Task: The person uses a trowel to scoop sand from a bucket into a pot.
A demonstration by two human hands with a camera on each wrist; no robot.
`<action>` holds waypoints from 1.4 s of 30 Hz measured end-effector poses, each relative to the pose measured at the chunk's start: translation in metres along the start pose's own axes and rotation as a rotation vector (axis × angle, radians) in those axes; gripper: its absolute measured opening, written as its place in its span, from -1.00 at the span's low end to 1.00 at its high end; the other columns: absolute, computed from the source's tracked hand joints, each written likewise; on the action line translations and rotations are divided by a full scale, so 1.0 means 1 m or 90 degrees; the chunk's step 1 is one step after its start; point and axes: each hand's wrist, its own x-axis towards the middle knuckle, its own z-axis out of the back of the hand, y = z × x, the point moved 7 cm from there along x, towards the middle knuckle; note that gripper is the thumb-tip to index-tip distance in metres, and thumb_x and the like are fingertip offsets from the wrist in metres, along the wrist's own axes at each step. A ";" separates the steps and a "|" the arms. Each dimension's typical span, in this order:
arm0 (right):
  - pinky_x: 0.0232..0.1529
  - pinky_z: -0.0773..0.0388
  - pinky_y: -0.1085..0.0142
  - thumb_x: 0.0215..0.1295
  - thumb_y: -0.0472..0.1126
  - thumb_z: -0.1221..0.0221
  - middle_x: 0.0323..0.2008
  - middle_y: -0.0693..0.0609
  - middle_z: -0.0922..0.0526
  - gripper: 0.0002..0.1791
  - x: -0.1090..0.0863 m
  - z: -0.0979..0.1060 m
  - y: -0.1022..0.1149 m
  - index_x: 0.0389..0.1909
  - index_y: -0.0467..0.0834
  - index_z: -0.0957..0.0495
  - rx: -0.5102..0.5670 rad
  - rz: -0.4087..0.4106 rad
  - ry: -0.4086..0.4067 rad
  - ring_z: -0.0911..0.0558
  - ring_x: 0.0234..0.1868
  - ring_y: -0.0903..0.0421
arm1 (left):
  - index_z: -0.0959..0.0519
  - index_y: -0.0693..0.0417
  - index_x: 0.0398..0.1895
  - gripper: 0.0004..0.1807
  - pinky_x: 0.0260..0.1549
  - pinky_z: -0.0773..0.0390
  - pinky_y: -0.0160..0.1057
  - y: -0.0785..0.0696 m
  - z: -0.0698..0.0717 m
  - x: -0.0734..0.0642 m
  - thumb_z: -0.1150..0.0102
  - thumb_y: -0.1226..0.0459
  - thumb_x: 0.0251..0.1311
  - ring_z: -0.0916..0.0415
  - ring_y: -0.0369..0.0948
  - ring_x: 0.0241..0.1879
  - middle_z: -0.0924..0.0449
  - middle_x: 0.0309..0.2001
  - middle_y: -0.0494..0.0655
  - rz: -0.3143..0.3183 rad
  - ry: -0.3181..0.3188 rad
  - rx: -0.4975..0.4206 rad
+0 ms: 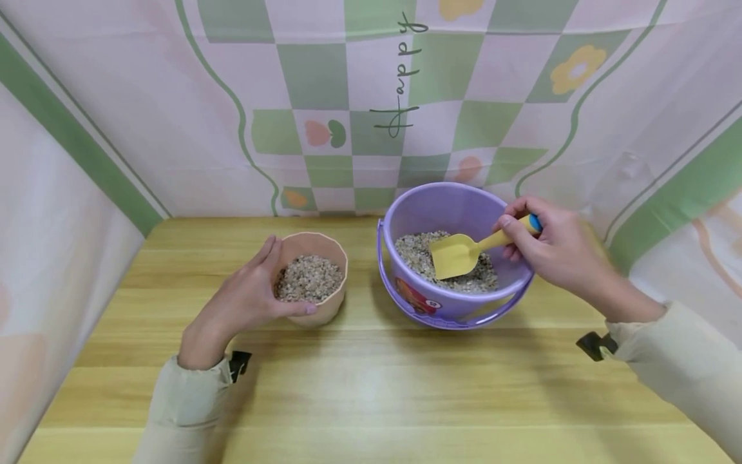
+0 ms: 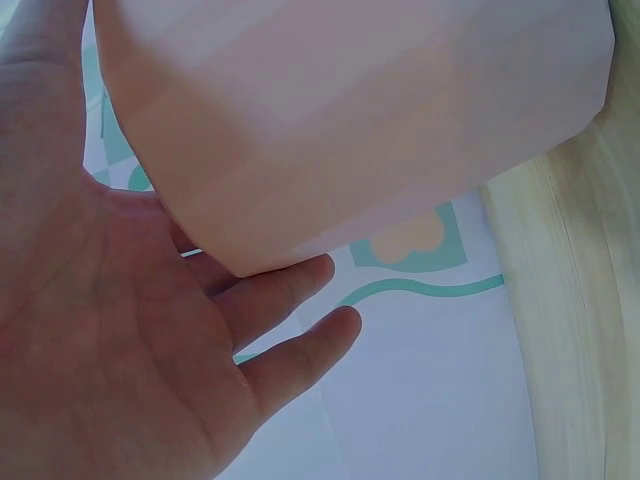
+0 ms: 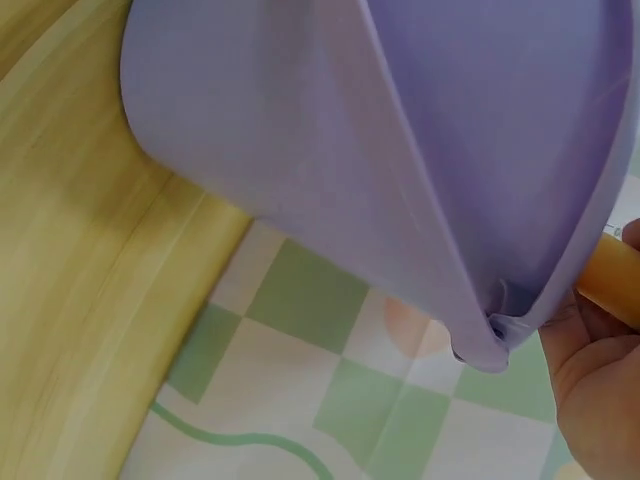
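A peach-coloured pot with a faceted rim stands on the table, partly filled with coarse speckled gravel. My left hand holds it from the left, thumb along the near side and fingers at the far left. In the left wrist view the fingers reach past the pot's wall. To the right is a purple bucket with gravel inside. My right hand grips the yellow handle of a toy shovel over its right rim. The shovel's blade is inside the bucket, at the gravel; no heap shows on it.
The bucket's purple handle hangs down around its front. A wooden table carries both containers. Behind it hangs a green-and-white checked cloth, and pale cloth walls close in the sides.
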 end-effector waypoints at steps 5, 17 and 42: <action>-0.62 -0.51 0.45 0.44 -0.25 -0.15 -0.51 -0.07 -0.67 -0.88 0.003 -0.003 0.002 -0.22 -0.25 -0.55 -0.050 0.029 -0.016 -0.60 -0.61 0.20 | 0.22 0.32 0.57 0.51 0.28 -0.27 0.27 0.001 -0.001 0.001 -0.29 -0.48 -0.17 -0.03 0.30 0.44 0.26 0.56 0.31 0.002 0.003 0.001; -0.51 -0.28 0.42 0.37 -0.22 -0.16 -0.37 0.01 -0.68 -0.89 0.004 0.002 0.001 -0.18 -0.15 -0.61 -0.218 0.108 -0.078 -0.41 -0.56 0.19 | 0.22 0.32 0.56 0.51 0.28 -0.27 0.26 0.001 -0.001 0.000 -0.29 -0.47 -0.17 -0.02 0.30 0.44 0.26 0.56 0.31 0.001 -0.002 -0.005; -0.51 -0.49 0.40 0.46 -0.13 -0.11 0.05 -0.26 -0.61 -0.72 -0.001 0.010 -0.025 0.03 -0.24 -0.54 -0.161 0.002 -0.030 -0.64 -0.39 -0.10 | 0.09 0.21 0.58 0.07 0.43 -0.02 0.18 0.009 0.008 0.004 0.09 -0.36 0.31 0.13 0.11 0.53 0.20 0.58 0.11 0.014 0.036 -0.033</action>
